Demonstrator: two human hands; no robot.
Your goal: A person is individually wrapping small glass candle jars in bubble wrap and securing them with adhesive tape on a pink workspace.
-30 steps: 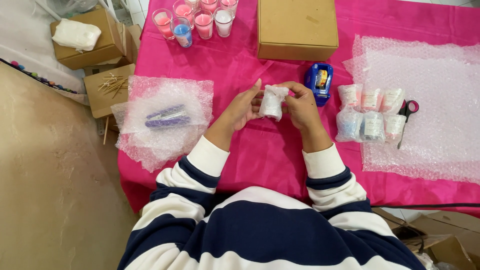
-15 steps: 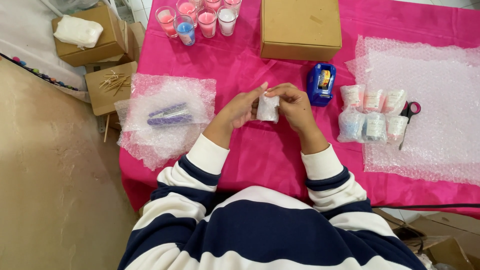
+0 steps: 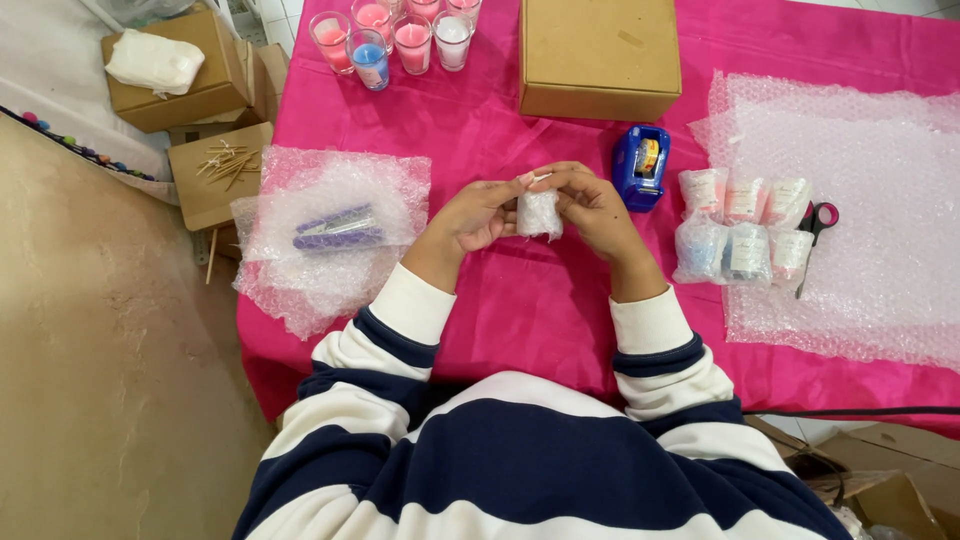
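Both hands meet over the middle of the pink table (image 3: 520,300). My left hand (image 3: 478,214) and my right hand (image 3: 593,206) together hold a small object wrapped in bubble wrap (image 3: 539,213), fingertips pinching its top. A blue tape dispenser (image 3: 641,166) stands just right of my right hand. Further right, several bubble-wrapped candles (image 3: 740,235) sit in two rows on the edge of a large bubble wrap sheet (image 3: 870,230).
A closed cardboard box (image 3: 598,55) stands at the back. Several glass candles (image 3: 400,38) are at the back left. A purple item (image 3: 338,229) lies on a bubble wrap piece at left. Scissors (image 3: 815,240) lie on the right sheet. Cardboard boxes (image 3: 190,90) sit on the floor.
The wrapped object has been turned and lowered slightly between my hands, and my fingers have shifted up onto its top edge.
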